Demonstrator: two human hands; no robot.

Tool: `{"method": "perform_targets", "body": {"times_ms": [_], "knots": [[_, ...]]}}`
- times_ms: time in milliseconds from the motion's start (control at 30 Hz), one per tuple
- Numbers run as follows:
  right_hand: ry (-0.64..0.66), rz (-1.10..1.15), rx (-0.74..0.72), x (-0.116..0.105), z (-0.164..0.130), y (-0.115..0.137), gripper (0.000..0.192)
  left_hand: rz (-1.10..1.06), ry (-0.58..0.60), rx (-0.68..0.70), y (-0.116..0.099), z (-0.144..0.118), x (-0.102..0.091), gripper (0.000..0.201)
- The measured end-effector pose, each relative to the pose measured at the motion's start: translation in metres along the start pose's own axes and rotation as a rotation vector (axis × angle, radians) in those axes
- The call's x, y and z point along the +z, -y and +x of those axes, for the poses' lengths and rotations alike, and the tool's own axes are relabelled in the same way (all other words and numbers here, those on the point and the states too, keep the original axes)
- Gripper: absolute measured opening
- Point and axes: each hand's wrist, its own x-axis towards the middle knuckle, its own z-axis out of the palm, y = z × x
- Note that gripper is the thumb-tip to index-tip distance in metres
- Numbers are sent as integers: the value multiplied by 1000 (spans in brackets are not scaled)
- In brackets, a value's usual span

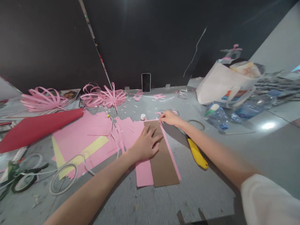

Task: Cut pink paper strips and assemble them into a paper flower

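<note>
Pink paper (144, 175) | brown cardboard (165, 162) atop | scrap-strewn grey surface (126, 204) | black panels (150, 40) behind

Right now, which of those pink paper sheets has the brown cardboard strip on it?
The rightmost pink sheet, beneath the left hand: its pink shows along both long edges of the brown cardboard strip. The pink sheets farther left carry no cardboard.

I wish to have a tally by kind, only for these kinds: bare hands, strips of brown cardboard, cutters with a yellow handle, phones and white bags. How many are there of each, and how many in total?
Hands: 2 (left hand, right hand)
Brown cardboard: 1
Yellow cutter: 1
Phone: 1
White bag: 1
Total: 6
</note>
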Motion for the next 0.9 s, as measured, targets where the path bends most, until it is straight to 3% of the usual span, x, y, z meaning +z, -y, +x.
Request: {"method": "perform_targets", "body": {"times_ms": [367,900], "knots": [[1,16,12,1,3,-2,18,-15,12,-13,0,-1,0,45],[-9,31,-2,0,-1,-2,19,-68,18,-23,-3,2,-5,46]]}}
